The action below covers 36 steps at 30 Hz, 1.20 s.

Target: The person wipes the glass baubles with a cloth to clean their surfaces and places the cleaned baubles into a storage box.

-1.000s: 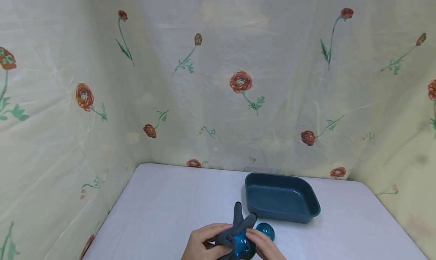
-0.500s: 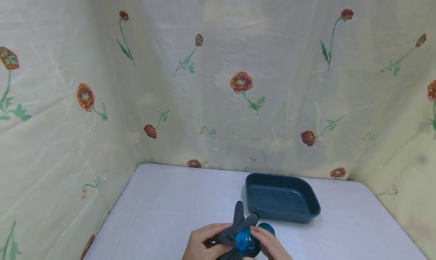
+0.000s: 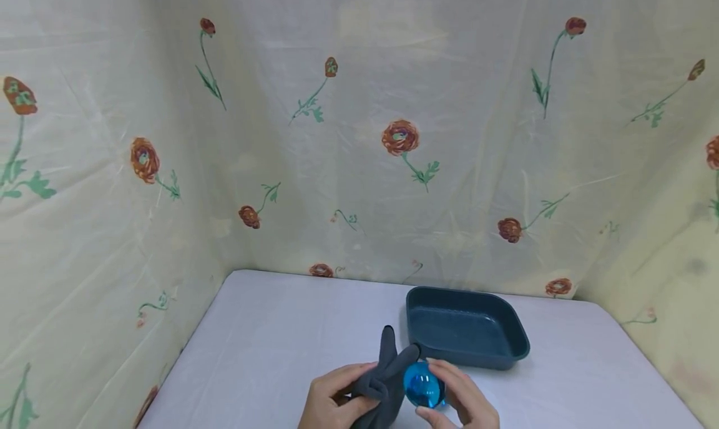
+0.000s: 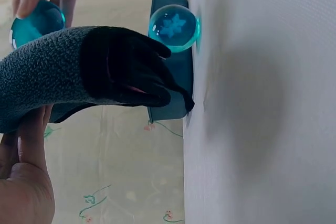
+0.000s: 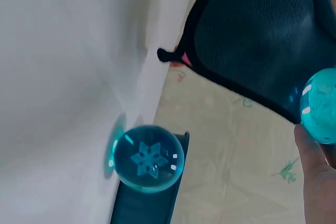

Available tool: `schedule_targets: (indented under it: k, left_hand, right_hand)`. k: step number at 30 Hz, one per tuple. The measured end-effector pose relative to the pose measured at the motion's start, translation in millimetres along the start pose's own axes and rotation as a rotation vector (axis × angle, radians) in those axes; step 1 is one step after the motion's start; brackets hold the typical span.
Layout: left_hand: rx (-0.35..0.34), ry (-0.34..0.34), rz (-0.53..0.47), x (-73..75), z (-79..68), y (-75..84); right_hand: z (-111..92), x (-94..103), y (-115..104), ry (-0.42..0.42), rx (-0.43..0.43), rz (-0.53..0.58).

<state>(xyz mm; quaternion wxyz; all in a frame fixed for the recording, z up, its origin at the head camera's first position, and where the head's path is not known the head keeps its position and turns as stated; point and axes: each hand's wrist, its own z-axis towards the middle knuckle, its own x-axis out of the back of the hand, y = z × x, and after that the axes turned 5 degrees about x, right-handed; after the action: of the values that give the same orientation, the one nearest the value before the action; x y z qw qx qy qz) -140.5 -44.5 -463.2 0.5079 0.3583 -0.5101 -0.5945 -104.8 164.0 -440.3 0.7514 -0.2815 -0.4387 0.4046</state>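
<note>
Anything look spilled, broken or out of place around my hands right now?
No, nothing stands out. The gray cloth is bunched where your left hand grips it; your right hand holds one blue ball; the second ball rests on the table near the tray. No spill or crack shows.

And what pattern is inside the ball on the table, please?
A blue snowflake, clearest in the right wrist view.
</note>
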Motion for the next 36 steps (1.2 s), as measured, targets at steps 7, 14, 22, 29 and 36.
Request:
schedule_targets:
  k: [7,14,22,29,36]
  left_hand:
    - [0.042,0.006,-0.018,0.3,0.7,0.7]
    - [0.016,-0.003,-0.004,0.0,0.4,-0.1]
    - [0.037,-0.003,-0.020,-0.4,0.9,-0.1]
    - [0.047,0.011,-0.004,0.6,0.6,0.3]
    - [0.022,0.019,0.008,1.7,0.4,-0.1]
  right_hand:
    - [13,1.7,4,0.083,-0.101,-0.031]
    - [25,6.2,13,0.126,-0.122,0.003]
    - [41,9.4,31,0.105,-0.123,0.006]
    - [50,8.7,41,0.104,-0.136,-0.062]
    - [58,7.3,51,0.083,-0.144,-0.147]
